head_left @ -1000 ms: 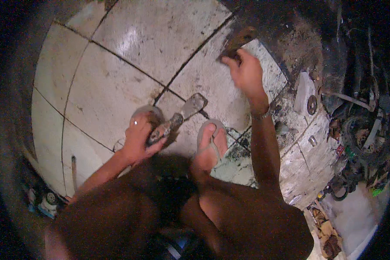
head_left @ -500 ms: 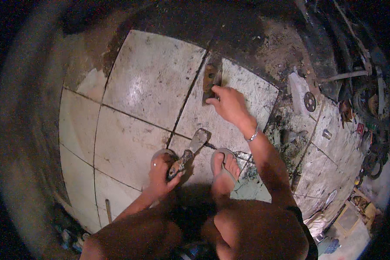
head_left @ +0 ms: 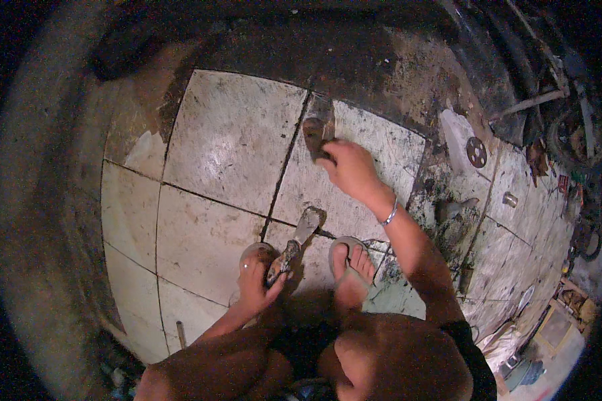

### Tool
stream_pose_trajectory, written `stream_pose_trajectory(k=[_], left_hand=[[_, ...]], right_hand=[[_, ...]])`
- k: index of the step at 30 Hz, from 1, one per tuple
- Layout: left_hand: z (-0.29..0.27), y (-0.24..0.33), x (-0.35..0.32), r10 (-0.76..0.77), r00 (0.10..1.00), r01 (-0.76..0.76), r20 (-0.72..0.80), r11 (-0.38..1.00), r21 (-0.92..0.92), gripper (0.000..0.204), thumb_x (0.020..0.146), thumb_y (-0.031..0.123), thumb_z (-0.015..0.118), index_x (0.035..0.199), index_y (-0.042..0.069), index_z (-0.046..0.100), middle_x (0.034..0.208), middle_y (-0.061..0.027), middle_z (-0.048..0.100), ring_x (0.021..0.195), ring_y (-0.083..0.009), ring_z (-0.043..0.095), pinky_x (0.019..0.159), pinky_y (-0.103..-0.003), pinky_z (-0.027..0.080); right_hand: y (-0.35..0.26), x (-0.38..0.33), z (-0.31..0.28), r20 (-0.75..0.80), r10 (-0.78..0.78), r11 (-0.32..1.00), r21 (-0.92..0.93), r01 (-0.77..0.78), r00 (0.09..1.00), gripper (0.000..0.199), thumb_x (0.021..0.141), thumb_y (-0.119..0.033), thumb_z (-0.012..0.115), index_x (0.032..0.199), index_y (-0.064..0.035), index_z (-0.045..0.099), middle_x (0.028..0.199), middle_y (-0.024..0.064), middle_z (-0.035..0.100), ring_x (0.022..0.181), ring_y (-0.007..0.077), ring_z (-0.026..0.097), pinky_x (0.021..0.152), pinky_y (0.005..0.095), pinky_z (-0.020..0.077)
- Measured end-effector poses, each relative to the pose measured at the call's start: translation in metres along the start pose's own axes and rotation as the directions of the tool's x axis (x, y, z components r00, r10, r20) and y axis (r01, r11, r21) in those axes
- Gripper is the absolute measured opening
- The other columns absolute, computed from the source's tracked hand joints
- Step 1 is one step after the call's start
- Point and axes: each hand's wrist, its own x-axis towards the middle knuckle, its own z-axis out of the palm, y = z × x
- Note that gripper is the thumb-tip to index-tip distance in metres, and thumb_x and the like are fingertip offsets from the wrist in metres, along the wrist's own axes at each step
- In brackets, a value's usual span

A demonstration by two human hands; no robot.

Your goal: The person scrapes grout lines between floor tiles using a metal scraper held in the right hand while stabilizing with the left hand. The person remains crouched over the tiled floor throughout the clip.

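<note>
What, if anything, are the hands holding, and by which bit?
The left hand grips a dirty flat-bladed tool by its handle. The right hand seems to pinch a brown flat piece by its near end.

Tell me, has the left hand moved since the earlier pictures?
No, not visibly: the left hand stays just below the same tile-joint crossing, though the view shifted.

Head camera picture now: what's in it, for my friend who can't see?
A person's left hand grips a dirty flat-bladed tool, and their right hand holds a blurred brown piece by the stained white floor tiles. A dark disc with holes is farther right.
</note>
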Motion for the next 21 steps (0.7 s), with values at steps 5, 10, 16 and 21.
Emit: stream_pose_trajectory(k=[5,10,16,21], left_hand=[[0.0,-0.001,0.004,0.035,0.999,-0.035,-0.017,0.999,0.007,0.042,0.083,0.022,0.076,0.115,0.0,0.058,0.119,-0.0248,0.059,0.109,-0.0457,0.056,0.094,-0.054,0.043],[0.001,-0.004,0.004,0.048,0.998,-0.048,-0.03,0.999,-0.003,0.043,0.084,0.023,0.074,0.116,0.0,0.058,0.12,-0.0237,0.059,0.112,-0.0443,0.055,0.097,-0.053,0.042],[0.0,-0.002,0.003,0.015,1.0,-0.015,-0.009,1.0,-0.001,0.043,0.083,0.022,0.074,0.116,0.0,0.058,0.119,-0.0227,0.058,0.114,-0.043,0.054,0.099,-0.052,0.041],[0.002,-0.006,0.001,-0.021,1.0,0.022,0.022,0.999,-0.032,0.049,0.084,0.022,0.067,0.124,-0.002,0.056,0.123,-0.0254,0.056,0.114,-0.0439,0.052,0.1,-0.053,0.04]], right_hand=[[0.028,-0.015,-0.028,0.024,0.296,0.936,0.194,-0.295,0.955,0.03,0.088,-0.027,0.078,0.088,0.0,0.063,0.076,0.0202,0.066,0.069,0.0378,0.064,0.063,0.0453,0.0484],[0.025,-0.062,-0.014,0.264,0.184,0.973,0.084,-0.213,0.947,0.029,0.086,-0.025,0.079,0.087,-0.001,0.063,0.077,0.0204,0.066,0.071,0.0408,0.064,0.063,0.047,0.0481],[0.018,-0.066,-0.009,0.023,0.14,0.989,0.033,-0.141,0.99,0.028,0.086,-0.028,0.077,0.084,-0.0029,0.065,0.077,0.0202,0.066,0.073,0.043,0.064,0.065,0.0486,0.0488],[0.012,-0.057,-0.019,0.218,0.296,0.955,-0.035,-0.296,0.93,0.025,0.088,-0.032,0.073,0.095,-0.0073,0.071,0.091,0.0178,0.071,0.089,0.0416,0.067,0.077,0.0531,0.0518]])
